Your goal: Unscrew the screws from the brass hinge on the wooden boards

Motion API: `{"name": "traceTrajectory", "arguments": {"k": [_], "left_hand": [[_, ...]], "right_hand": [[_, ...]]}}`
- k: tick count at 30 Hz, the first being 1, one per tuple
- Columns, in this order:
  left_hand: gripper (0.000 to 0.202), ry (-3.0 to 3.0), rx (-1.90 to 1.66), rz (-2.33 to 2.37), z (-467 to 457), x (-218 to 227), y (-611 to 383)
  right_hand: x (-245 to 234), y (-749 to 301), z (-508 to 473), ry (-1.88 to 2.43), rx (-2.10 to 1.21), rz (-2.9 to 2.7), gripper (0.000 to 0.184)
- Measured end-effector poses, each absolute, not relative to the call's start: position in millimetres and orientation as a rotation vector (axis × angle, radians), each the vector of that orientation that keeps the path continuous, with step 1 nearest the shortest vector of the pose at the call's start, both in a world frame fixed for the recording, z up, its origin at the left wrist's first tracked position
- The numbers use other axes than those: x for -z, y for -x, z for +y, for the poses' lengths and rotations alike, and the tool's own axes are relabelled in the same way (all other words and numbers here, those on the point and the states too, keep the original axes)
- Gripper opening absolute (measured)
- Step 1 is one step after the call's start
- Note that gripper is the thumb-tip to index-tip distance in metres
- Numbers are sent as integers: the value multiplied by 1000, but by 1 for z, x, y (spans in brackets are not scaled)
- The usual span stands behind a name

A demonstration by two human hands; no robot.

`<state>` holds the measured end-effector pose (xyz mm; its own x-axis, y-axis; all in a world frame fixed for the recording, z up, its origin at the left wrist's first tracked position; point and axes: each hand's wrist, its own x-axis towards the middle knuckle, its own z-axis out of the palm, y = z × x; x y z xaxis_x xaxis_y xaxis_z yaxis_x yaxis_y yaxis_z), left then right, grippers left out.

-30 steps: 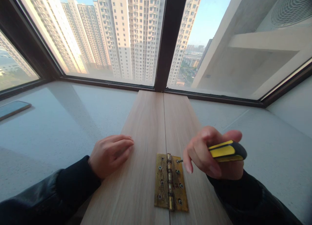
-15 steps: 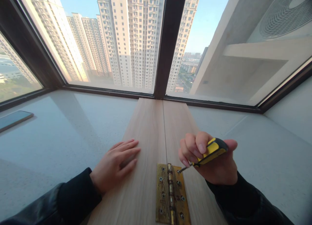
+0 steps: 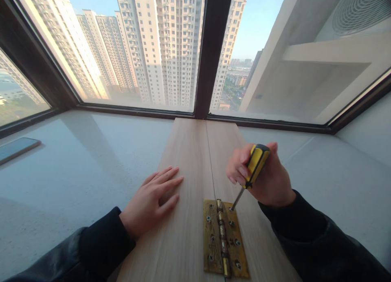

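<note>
A brass hinge (image 3: pixel 224 239) lies screwed across the seam of two light wooden boards (image 3: pixel 189 159) on a pale window sill. My right hand (image 3: pixel 265 177) is closed round a yellow and black screwdriver (image 3: pixel 253 166). Its tip rests on the top right screw of the hinge, with the handle tilted up and away. My left hand (image 3: pixel 154 199) lies flat and open on the left board, fingers stretched towards the seam, a little left of the hinge.
A phone (image 3: pixel 17 147) lies on the sill at the far left. Dark window frames (image 3: pixel 210 53) run behind the boards, with tall buildings outside. The pale sill (image 3: pixel 85 159) spreads to both sides of the boards.
My right hand has swung the screwdriver from lying sideways to standing steeply, with its tip set on the hinge's top right screw. My left hand's fingers have stretched out flat.
</note>
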<state>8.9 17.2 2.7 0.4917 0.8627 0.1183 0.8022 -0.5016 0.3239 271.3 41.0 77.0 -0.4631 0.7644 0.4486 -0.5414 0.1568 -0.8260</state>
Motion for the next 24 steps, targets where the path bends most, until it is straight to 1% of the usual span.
{"name": "traceTrajectory", "arguments": {"k": [2,4,10,14,18,22,24], "left_hand": [[45,-2526,-380,1432,17,-3,-8],[45,-2546,-381,1434,16,-3,-7],[45,-2578,-368,1427,16,-1,-4],[45,-2595,-401,1408,17,-1,-4],[45,-2604,-411,1400,16,-2,-3],[45,-2608,-412,1397,16,-1,-3],[45,-2611,-402,1398,16,-1,-3]], "right_hand": [[-78,-274,36,241,-1507,-1347,36],[-79,-275,29,240,-1492,-1339,33],[-83,-275,17,129,-1694,-1337,48],[-85,-283,22,131,-1680,-1399,56],[-86,-286,26,117,-1663,-1452,52],[-84,-285,25,75,-1536,-1546,53],[-82,-285,24,81,-1531,-1522,52]]}}
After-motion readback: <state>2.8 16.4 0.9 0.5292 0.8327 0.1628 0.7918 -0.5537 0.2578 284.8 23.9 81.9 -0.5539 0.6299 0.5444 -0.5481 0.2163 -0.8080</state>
